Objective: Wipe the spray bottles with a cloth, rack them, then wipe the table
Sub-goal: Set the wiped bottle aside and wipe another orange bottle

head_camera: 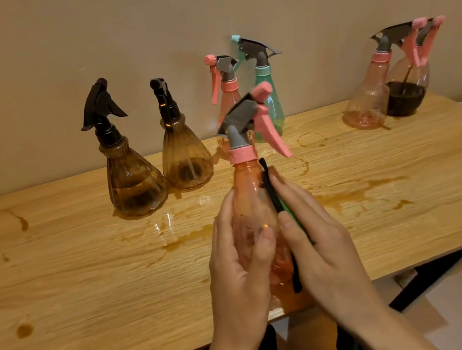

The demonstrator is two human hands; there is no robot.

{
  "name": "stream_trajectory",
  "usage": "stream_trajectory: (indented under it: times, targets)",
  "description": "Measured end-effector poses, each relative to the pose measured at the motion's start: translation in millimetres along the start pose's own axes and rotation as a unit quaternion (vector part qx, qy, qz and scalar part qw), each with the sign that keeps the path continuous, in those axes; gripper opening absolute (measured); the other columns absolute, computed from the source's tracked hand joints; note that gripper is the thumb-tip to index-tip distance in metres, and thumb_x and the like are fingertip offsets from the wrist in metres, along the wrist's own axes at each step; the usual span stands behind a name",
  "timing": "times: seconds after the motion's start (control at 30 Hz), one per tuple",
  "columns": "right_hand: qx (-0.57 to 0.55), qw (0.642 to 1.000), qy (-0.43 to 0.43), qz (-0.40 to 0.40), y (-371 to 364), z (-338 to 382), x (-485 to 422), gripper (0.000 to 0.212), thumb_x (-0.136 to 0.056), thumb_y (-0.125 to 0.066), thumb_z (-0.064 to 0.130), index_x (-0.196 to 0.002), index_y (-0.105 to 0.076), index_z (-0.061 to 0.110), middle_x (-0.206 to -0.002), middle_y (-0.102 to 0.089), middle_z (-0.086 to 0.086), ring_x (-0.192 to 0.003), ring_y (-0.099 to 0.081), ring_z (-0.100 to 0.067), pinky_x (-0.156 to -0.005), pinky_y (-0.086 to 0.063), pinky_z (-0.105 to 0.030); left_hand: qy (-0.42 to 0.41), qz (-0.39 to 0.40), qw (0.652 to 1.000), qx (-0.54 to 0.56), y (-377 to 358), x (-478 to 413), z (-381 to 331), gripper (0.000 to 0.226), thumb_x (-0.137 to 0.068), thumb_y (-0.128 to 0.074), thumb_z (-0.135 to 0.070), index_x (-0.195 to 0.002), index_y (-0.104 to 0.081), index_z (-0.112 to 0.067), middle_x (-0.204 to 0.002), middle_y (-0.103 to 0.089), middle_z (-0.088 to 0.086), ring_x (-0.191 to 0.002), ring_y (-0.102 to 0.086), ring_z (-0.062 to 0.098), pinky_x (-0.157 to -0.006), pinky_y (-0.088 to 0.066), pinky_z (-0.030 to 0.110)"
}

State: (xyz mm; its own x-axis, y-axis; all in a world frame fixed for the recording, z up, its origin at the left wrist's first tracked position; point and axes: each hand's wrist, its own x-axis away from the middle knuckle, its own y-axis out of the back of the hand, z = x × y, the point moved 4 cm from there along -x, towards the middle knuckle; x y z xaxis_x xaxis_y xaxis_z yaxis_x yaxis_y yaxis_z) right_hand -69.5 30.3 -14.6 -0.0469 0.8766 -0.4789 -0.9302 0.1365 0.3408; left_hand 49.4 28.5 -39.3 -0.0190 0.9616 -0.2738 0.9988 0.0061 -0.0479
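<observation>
My left hand point(238, 265) grips a clear pink spray bottle point(250, 199) with a pink trigger and grey head, held upright above the table's front edge. My right hand point(316, 237) presses a thin dark cloth with a green edge point(273, 195) flat against the bottle's right side, thumb curled over it. On the wooden table point(75, 292) stand two brown bottles point(132, 179) point(185, 158), a pink one point(225, 96) and a teal one point(267, 89) by the wall, and two pink-trigger bottles point(370, 99) point(405, 84) at the far right.
Brown liquid spills and drips point(349, 194) stain the table's middle, right and left parts. A beige wall point(137, 22) backs the table. Black table legs point(424, 280) and the floor show at the lower right. No rack is in view.
</observation>
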Motion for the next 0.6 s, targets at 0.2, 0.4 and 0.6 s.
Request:
stream_trajectory:
  times: [0.2,0.4,0.6]
  targets:
    - [0.081,0.992,0.094,0.015,-7.0,8.5,11.8,0.047,-0.108,-0.043,0.025,-0.155,-0.04,0.026,-0.167,-0.026,0.004,-0.154,-0.025,-0.014,-0.119,-0.032,-0.029,0.004,-0.005,0.999,0.054,0.0,1.9,0.2,0.071,-0.088,-0.066,-0.062,-0.151,-0.041,-0.043,-0.149,-0.055,-0.018,-0.138,-0.054,0.007,-0.109,-0.049,0.034]
    - [0.077,0.995,0.06,-0.026,-9.5,-0.3,29.7,0.048,-0.108,-0.04,0.032,-0.156,-0.037,0.037,-0.166,-0.027,0.008,-0.153,-0.026,-0.013,-0.118,-0.029,-0.022,0.009,-0.011,1.0,0.02,0.3,2.5,2.0,0.06,-0.089,-0.062,-0.055,-0.146,-0.043,-0.052,-0.15,-0.054,-0.016,-0.139,-0.052,0.006,-0.114,-0.043,0.043]
    - [0.025,0.999,0.036,0.001,6.6,11.9,-10.2,0.048,-0.106,-0.045,0.027,-0.152,-0.04,0.039,-0.161,-0.034,0.019,-0.148,-0.029,0.004,-0.114,-0.028,-0.011,0.003,0.028,0.999,0.016,-5.2,2.7,-1.5,0.062,-0.094,-0.054,-0.055,-0.153,-0.039,-0.046,-0.155,-0.047,-0.021,-0.144,-0.045,0.004,-0.116,-0.041,0.039]
